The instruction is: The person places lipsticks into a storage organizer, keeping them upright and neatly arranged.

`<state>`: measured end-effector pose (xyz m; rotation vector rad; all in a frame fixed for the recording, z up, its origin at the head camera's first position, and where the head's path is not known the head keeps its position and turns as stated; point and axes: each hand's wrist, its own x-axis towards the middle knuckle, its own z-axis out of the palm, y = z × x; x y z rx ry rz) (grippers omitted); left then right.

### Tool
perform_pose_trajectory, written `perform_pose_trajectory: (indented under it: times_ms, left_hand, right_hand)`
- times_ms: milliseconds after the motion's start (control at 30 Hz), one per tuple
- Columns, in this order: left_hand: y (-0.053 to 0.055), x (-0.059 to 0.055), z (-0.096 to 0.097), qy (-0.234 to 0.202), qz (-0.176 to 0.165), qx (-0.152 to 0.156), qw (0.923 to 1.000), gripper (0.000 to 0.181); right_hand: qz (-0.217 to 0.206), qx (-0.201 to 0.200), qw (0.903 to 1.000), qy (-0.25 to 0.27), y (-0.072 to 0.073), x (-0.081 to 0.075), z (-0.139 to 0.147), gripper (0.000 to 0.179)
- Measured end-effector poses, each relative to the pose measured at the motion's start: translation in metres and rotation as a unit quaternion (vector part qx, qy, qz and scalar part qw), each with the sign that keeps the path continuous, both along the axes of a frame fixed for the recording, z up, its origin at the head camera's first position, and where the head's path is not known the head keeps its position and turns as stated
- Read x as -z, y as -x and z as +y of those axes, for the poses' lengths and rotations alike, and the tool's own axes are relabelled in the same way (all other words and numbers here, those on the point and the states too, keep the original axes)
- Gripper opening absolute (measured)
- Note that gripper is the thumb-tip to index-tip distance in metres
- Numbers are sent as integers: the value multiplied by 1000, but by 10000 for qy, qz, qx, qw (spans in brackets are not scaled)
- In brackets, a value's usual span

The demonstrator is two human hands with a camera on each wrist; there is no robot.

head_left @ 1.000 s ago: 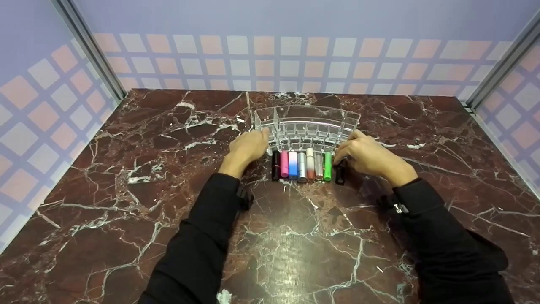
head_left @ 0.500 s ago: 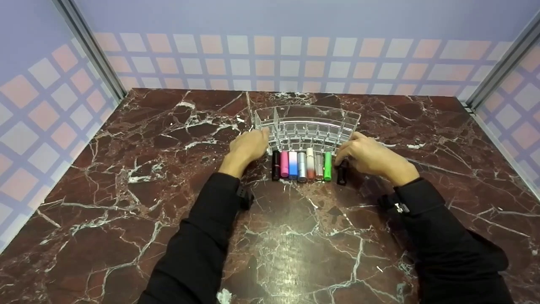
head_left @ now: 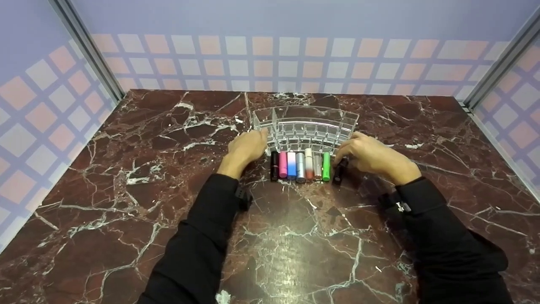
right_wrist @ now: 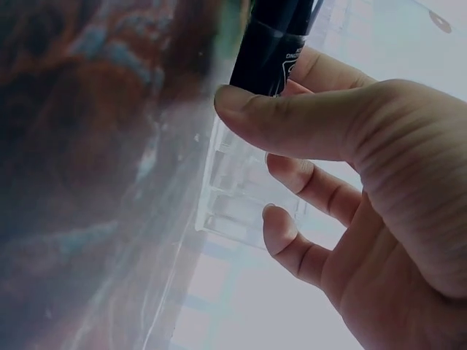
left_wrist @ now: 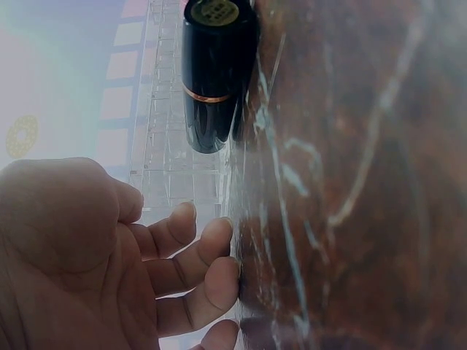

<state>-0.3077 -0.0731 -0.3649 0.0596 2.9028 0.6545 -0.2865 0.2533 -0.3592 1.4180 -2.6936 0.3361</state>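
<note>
My right hand (head_left: 365, 156) pinches a black lipstick tube (head_left: 340, 171) between thumb and index finger, at the right end of a row of tubes. In the right wrist view the thumb lies over the lower part of this black tube (right_wrist: 270, 55); the other fingers are loosely bent. A clear stepped organizer (head_left: 308, 126) with small compartments stands behind the row. My left hand (head_left: 247, 147) is at the organizer's left side, fingers loosely bent, fingertips by the tabletop in the left wrist view. Whether it touches the organizer cannot be told. Another black lipstick (left_wrist: 211, 73) lies near it.
Between the two black tubes lie a pink tube (head_left: 283, 164), a white-and-blue tube (head_left: 292, 165), a silver tube (head_left: 300, 166), a cream-and-brown tube (head_left: 309, 164), a clear tube (head_left: 317, 166) and a green tube (head_left: 326, 166). The marbled table (head_left: 126, 236) has tiled panels around it.
The black tube in my right hand shifted slightly right, then back left, and now leans with its far end to the right. The left hand and the organizer stay in place.
</note>
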Motion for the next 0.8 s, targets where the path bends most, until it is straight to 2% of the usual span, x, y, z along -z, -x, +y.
perform_pose_trajectory:
  times_ms: [167,300,467,633,800]
  left_hand:
    - [0,-1,0,15,-1,-52,10000,65]
    - [1,-3,0,20,14,-40,10000,64]
    - [2,-3,0,40,76,1,10000,60]
    - [2,-3,1,-72,158,-30,9998,55]
    - [1,-9,3,-137,110,-165,9997,57]
  right_hand:
    - [195,-100,9997,136,0,-7,1,48]
    - [177,-54,9995,236,0,-11,0,45]
    - [26,255,9992,320,2,-13,-4,44]
    - [-42,470,9977,490,6,-12,-7,31]
    - [-110,736,9955,580,9,-15,-15,31]
